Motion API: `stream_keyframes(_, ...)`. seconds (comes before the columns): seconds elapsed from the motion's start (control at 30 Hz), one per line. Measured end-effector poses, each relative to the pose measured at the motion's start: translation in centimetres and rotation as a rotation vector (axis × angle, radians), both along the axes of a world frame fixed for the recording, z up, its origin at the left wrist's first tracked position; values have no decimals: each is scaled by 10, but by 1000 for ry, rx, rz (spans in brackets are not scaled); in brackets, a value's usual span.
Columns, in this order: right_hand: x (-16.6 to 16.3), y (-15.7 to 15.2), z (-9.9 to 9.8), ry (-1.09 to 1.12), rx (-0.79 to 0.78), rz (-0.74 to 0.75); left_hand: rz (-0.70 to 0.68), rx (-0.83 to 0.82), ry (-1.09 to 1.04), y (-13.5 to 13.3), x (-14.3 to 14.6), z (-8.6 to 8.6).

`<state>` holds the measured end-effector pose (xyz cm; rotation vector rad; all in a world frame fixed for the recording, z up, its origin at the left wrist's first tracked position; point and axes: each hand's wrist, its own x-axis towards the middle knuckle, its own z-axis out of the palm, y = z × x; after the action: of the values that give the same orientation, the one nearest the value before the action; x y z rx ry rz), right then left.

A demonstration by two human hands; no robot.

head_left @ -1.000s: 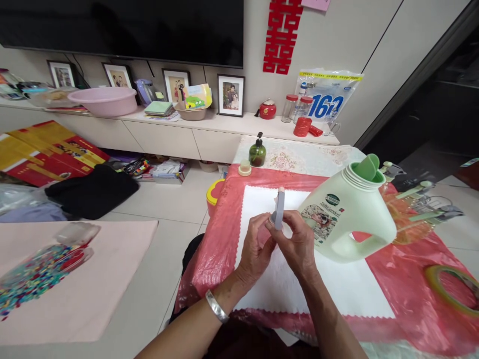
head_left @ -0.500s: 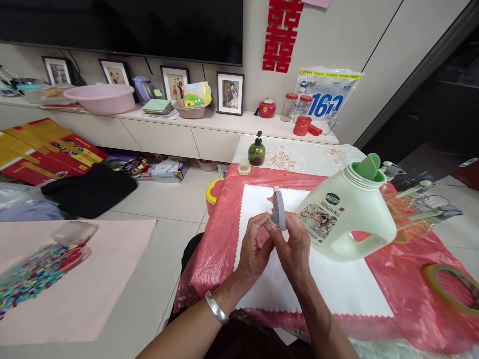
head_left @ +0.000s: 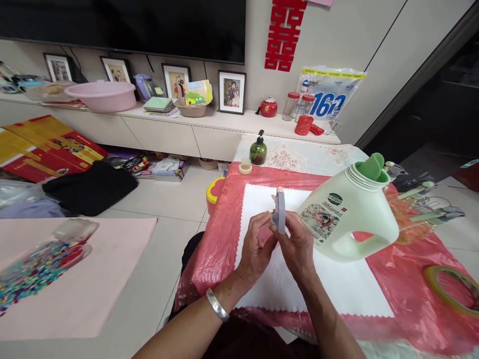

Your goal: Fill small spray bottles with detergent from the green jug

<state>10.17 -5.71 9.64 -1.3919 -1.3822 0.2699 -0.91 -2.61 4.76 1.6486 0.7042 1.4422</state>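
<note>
Over the white mat (head_left: 359, 291), left hand (head_left: 254, 252) and right hand (head_left: 300, 247) pinched a gray piece (head_left: 281, 214) — handling seemingly midway, piece not yet set down.

On my feed a black flat-screen television (head_left: 123, 27) hangs against a pale panelled wall (head_left: 348, 37), a red double-happiness cutout (head_left: 286, 35) just to its right. Beneath the television I see a long, low white TV cabinet (head_left: 160, 137) bearing framed photographs (head_left: 232, 92). Pale floor tiles (head_left: 175, 199) spread out in front of the television; well to its right I get a dark surface (head_left: 419, 109), too dim to identify.
</note>
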Motion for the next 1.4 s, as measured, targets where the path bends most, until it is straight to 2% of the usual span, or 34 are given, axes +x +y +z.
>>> stream_keyframes(0.2,1,2,-7,36,-15,-25,-9,2,-6,0,0,1)
stream_keyframes(0.4,-5,4,-18,67,-20,-116,-25,30,-14,1,0,-1)
stream_keyframes(0.5,-8,3,-14,46,-20,-134,-23,12,-46,0,1,-2)
stream_keyframes(0.73,-9,-4,4,-6,-60,-37,-3,14,-21,-1,0,-3)
stream_keyframes(0.87,-5,-4,2,-12,-59,-35,-9,42,-2,0,0,-2)
stream_keyframes(1.23,-9,3,-12,22,9,-170,-5,37,-36,0,0,-4)
stream_keyframes(1.4,-11,0,-9,-13,14,-172,-4,9,-54,-1,0,-4)
